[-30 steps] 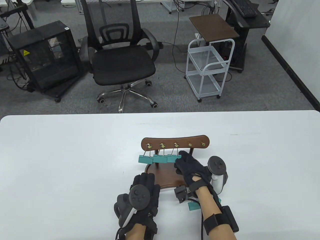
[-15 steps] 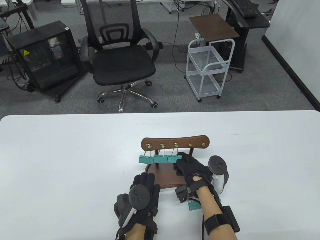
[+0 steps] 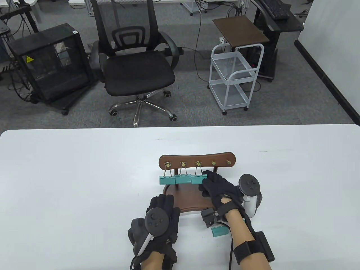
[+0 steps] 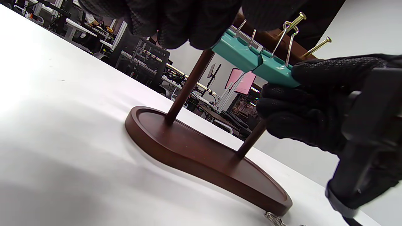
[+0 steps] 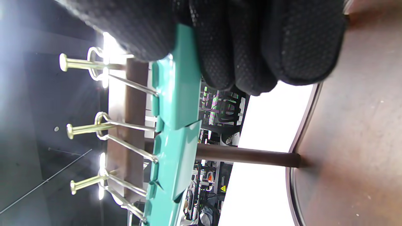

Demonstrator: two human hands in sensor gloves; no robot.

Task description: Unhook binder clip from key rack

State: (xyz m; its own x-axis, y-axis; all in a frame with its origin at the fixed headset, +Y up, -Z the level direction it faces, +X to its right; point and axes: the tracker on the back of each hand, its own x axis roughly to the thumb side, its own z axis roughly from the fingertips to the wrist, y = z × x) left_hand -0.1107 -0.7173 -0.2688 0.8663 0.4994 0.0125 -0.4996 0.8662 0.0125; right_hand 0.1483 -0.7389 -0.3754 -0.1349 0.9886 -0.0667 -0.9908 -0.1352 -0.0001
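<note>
The rightmost hung binder clip (image 3: 198, 179) hangs by its wire loops on the third brass peg (image 3: 198, 163) of the key rack (image 3: 197, 159), teal body just below the bar, long axis running along it, touching the next clip (image 3: 183, 179) on its left. Right hand (image 3: 217, 188) is the near one: fingers (image 5: 220, 47) grip the clip's right end from the side. Pegs point toward the person, so my read is the loops come off toward the person, slightly up. Left hand (image 3: 160, 216) rests on the table (image 3: 70, 182) at the rack's base (image 3: 188, 199), fingers look flat, holding nothing. A spare clip (image 3: 220, 231) lies under the right wrist.
</note>
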